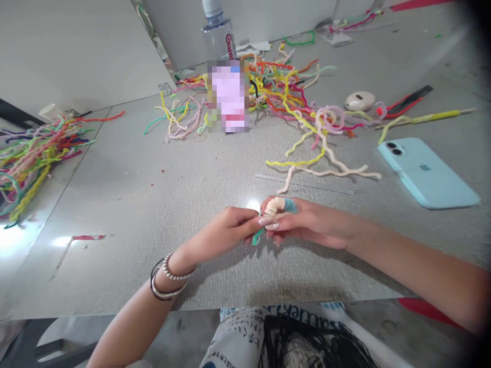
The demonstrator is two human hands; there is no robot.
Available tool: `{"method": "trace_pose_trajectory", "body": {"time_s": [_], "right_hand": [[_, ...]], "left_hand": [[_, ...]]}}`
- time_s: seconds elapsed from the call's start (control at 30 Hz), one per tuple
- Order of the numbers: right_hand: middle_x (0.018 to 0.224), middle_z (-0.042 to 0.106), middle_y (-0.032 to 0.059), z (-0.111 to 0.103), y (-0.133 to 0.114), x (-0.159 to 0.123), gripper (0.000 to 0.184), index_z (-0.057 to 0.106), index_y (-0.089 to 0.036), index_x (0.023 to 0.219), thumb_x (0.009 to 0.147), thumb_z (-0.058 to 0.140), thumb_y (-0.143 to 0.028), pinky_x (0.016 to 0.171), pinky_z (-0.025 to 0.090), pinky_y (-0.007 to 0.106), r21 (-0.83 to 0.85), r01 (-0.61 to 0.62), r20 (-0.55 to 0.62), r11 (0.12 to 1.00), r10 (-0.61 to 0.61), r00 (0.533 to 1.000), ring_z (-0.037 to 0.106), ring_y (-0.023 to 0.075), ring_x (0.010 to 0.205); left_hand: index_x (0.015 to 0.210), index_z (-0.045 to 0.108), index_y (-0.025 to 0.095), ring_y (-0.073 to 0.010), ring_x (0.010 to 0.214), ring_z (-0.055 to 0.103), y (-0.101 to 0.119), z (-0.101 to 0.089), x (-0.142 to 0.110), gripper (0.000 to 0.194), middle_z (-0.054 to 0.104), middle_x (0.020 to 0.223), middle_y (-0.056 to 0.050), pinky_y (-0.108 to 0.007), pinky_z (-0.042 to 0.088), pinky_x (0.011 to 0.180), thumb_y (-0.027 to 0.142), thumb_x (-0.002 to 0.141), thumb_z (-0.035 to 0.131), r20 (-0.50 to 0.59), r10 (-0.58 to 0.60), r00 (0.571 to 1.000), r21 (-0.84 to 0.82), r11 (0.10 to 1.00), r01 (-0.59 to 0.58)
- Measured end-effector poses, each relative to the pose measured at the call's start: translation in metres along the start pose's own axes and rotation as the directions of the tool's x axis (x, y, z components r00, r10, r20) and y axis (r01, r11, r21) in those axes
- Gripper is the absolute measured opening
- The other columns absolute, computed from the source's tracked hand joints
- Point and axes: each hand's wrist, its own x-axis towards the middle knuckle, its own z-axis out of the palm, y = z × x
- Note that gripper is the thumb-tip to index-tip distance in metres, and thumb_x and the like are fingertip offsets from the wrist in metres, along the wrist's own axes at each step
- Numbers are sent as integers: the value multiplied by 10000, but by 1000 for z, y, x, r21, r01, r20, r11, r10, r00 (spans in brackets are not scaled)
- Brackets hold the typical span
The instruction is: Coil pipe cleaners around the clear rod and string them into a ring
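Both my hands meet above the near part of the table. In my right hand [303,222] is a small coiled piece of pipe cleaner [275,205], cream with a blue section, pinched between thumb and fingers. My left hand [241,223] comes in from the left with thumb and fingertips closed on a green pipe cleaner [258,237], whose short end hangs below the fingertips. Where the green and cream parts join is hidden by my fingers. Just beyond the hands lie a thin clear stick [303,184] and a cream pipe cleaner [326,172].
A light blue phone [429,174] lies at the right, near a white oval case [359,101] and a red-and-black tool [408,102]. Tangled pipe cleaners [291,92] spread at the back, by a clear bottle [218,38]. Another heap [42,158] sits far left.
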Motion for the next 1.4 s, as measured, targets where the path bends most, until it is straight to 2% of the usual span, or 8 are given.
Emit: {"method": "trace_pose_trajectory", "body": {"time_s": [0.17,0.3,0.4,0.57,0.73,0.87,1.07,1.4], "right_hand": [[750,642,-24,-4,1,2,132,541,-206,844,825,672,-196,620,460,182,84,38,-51,996,-34,998,612,93,676],[744,635,-26,-5,0,4,116,546,-206,837,832,661,-186,619,464,178,55,65,-75,996,-60,995,604,89,662],[725,615,-30,-3,1,4,103,575,-201,837,824,677,-196,592,470,173,46,50,-58,998,-48,997,579,82,629],[746,599,-23,0,1,3,120,590,-194,833,799,702,-218,545,462,169,89,30,-1,996,-30,1000,553,81,624],[692,572,-16,0,-2,4,198,576,-189,828,830,688,-353,539,450,172,76,-10,-15,997,11,1000,545,97,629],[708,536,-29,4,-5,3,272,536,-194,810,843,686,-418,534,418,164,0,23,-64,1000,-23,998,482,78,602],[740,545,-20,6,-3,3,257,536,-200,820,840,689,-407,556,425,190,-34,10,-81,999,-13,997,497,96,630],[754,628,-6,0,-4,1,145,610,-167,858,779,701,-248,606,434,208,171,-83,57,982,74,996,548,95,640]], "left_hand": [[839,607,139,-88,613,436,6,-2,0,314,487,668,27,-209,350,568,411,951,497,75,35,997,-100,995,-28],[900,640,137,-78,561,372,7,1,0,402,425,624,45,-209,307,521,474,974,434,94,45,995,-89,995,-36],[825,623,135,-70,535,347,2,3,2,400,413,601,52,-209,284,498,447,983,429,117,60,991,-55,997,-54],[640,493,147,-66,520,349,-2,3,3,453,430,571,46,-210,307,507,417,992,404,139,45,989,-23,999,-42],[648,504,147,-76,540,388,1,2,1,471,460,575,33,-219,336,540,432,999,370,135,40,990,-10,999,-39],[724,574,136,-80,577,416,1,4,2,468,482,624,26,-222,354,566,455,997,369,133,76,988,-1,997,-76],[693,629,118,-60,488,343,-2,8,2,471,460,529,43,-208,282,468,467,964,466,108,6,994,14,1000,-8],[706,638,122,-51,444,420,1,-9,-2,398,473,510,44,-177,333,456,402,955,503,266,85,960,-50,996,-74]]}}
